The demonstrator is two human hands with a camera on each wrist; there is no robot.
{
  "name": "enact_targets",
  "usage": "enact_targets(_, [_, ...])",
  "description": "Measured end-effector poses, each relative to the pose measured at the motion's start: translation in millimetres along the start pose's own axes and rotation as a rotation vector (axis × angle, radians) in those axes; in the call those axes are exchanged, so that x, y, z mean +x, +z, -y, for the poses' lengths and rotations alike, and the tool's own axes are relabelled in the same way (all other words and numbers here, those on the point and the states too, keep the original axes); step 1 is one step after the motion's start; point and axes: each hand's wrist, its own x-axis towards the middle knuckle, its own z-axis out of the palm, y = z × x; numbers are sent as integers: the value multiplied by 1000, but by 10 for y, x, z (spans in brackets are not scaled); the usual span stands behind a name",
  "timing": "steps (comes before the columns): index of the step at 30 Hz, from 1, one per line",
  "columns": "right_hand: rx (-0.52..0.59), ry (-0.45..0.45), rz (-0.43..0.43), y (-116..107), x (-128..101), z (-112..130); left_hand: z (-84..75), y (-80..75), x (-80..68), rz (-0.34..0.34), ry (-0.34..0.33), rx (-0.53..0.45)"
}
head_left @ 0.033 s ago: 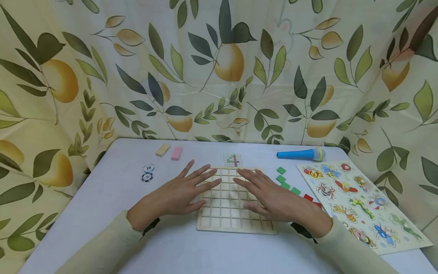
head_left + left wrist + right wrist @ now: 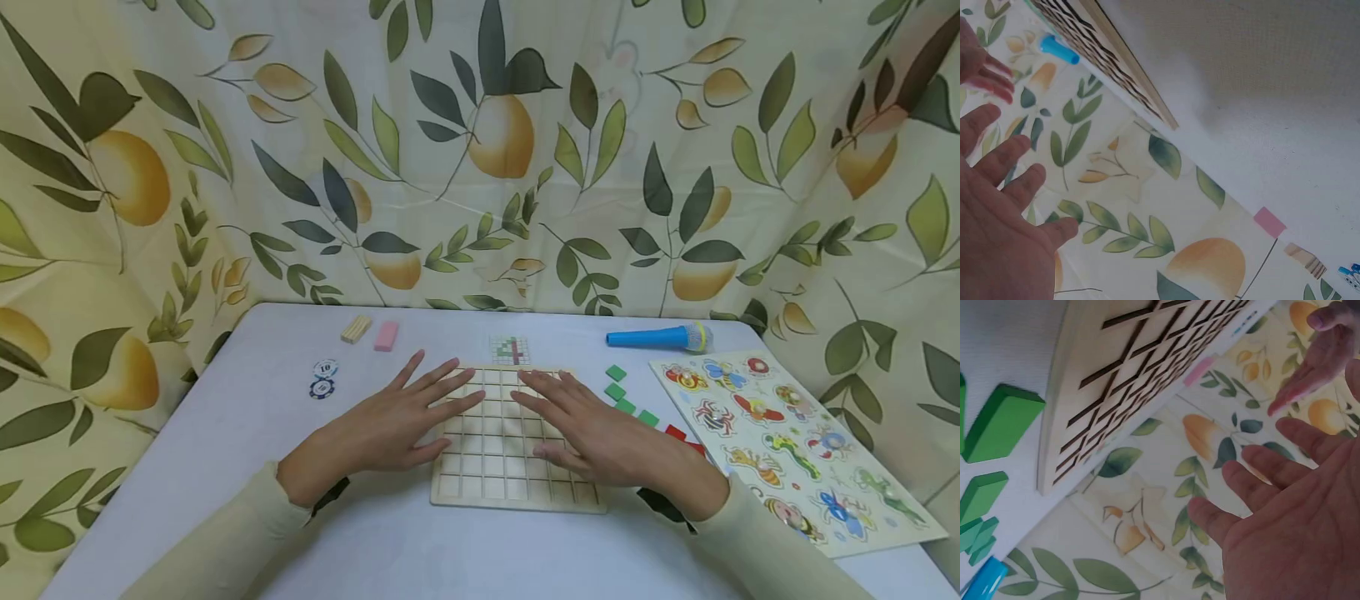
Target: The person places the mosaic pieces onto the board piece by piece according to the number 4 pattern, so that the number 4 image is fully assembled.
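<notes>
A pale wooden grid board [image 2: 495, 467] lies on the white table [image 2: 225, 433] in front of me. My left hand [image 2: 390, 421] rests flat on the board's left part, fingers straight and spread. Over the board's right part lies my right hand [image 2: 592, 429], flat with fingers spread. Neither hand holds anything. In the left wrist view my left hand [image 2: 997, 206] shows open fingers beside the board's edge [image 2: 1129, 81]. The right wrist view shows my right hand [image 2: 1285, 506] open near the board [image 2: 1129, 381] and green tiles [image 2: 997, 422].
Green tiles [image 2: 617, 382] and red tiles [image 2: 677, 432] lie right of the board. An insect picture puzzle [image 2: 787, 442] fills the right side. A blue marker [image 2: 660, 337], a small pattern card [image 2: 510, 350], a pink block [image 2: 387, 336], a wooden block [image 2: 356, 328] and poker chips [image 2: 323, 379] lie behind.
</notes>
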Motion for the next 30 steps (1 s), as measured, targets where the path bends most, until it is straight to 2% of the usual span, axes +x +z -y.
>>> enact_targets(6, [-18, 1, -6, -21, -57, -28, -14, -5, -11, -5, 10, -44])
enact_targets(9, [-56, 7, -117, -81, -120, -97, -37, 28, -64, -23, -34, -116])
enact_targets(11, [-69, 44, -238, -126, -196, -176, -66, 75, -134, -34, -105, -210])
enact_targets(13, [-37, 118, -371, -163, -276, -285, -110, 118, -217, -39, -184, -345])
enact_targets(16, [78, 287, -532, -178, -347, -473, -182, 176, -315, -53, -291, -585])
enact_targets(18, [165, 406, -583, -164, -355, -607, -222, 204, -339, -67, -328, -735])
enact_targets(19, [209, 468, -584, -150, -355, -669, -236, 222, -340, -72, -341, -797])
enact_targets(21, [276, 581, -540, -112, -353, -784, -258, 276, -328, -79, -349, -852])
enact_targets(24, [314, 712, -397, -36, -360, -923, -279, 353, -314, -58, -361, -866])
enact_targets(27, [326, 766, -278, 40, -367, -1019, -294, 415, -322, -13, -419, -862])
enact_targets(30, [332, 762, -233, 95, -390, -1097, -299, 468, -330, 51, -446, -858])
